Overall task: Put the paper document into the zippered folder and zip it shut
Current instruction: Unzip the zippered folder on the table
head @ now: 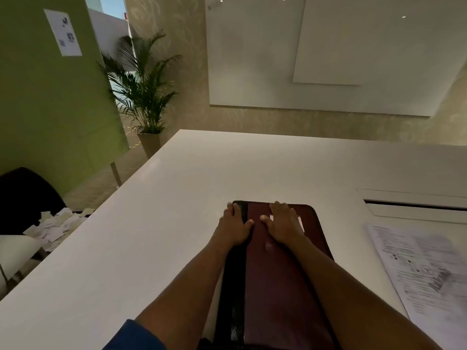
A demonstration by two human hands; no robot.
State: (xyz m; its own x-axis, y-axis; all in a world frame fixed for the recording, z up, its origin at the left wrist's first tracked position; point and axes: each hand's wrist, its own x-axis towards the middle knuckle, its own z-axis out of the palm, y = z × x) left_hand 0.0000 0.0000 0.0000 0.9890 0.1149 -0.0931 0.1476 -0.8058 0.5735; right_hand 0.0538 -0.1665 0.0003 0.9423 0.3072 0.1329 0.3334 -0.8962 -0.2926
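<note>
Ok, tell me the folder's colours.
Dark maroon folder with a black strip along its left edge, seen in the head view.

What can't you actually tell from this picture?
- Folder: its near end is cut off by the bottom edge; both forearms cover part of the cover; the zip's state cannot be made out.
- Paper: its text is blurred, and the right edge cuts it off.
- Left hand and right hand: both lie flat on the folder, hiding what is beneath them.
- Scraps at left: too small to read.
</note>
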